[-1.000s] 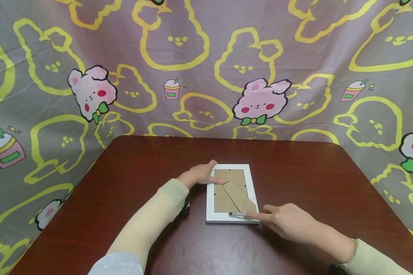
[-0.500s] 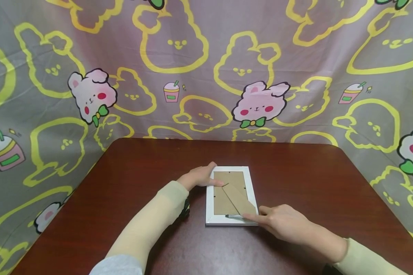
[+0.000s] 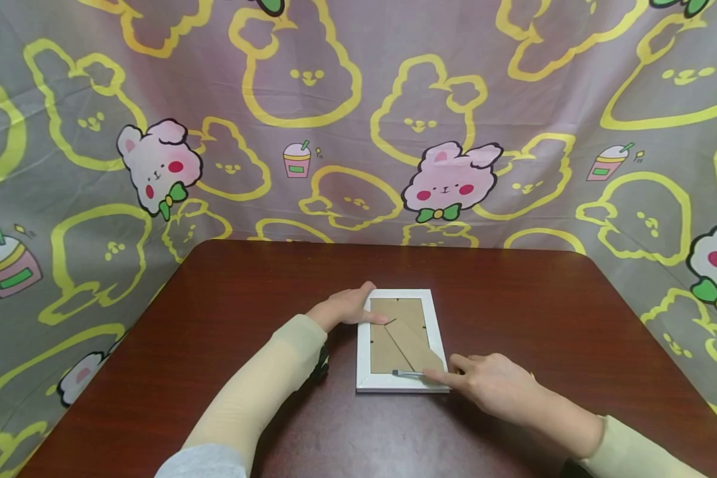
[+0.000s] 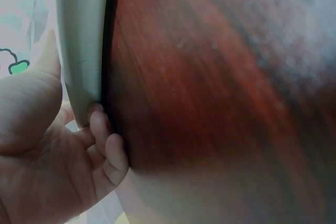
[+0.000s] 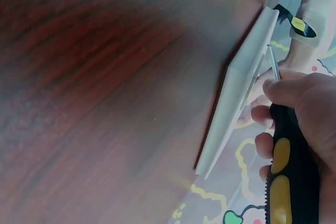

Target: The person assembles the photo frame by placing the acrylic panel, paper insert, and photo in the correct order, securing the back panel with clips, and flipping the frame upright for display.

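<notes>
A white picture frame [image 3: 364,358] lies on the table with its brown backing board [image 3: 388,358] facing up and its slanted stand strip [image 3: 415,345] visible. My left hand [image 3: 348,307] grips the frame's far left side, thumb over the backing; in the left wrist view the fingers [image 4: 113,156] curl at its edge. A screwdriver [image 5: 283,177] with a black and yellow handle is held in my right hand [image 3: 494,386], index finger along its shaft. Its flat metal tip [image 3: 399,373] is at the backing's near edge; whether it touches is unclear.
The dark red-brown table [image 3: 263,279] has rounded far corners. A grey-pink curtain [image 3: 346,73] with cartoon rabbits and cups hangs behind it and along both sides. Small dark tabs sit along the backing's edges.
The screwdriver tip has shifted slightly left along the frame's near edge, with my right hand moving a little left. My left hand stays on the frame.
</notes>
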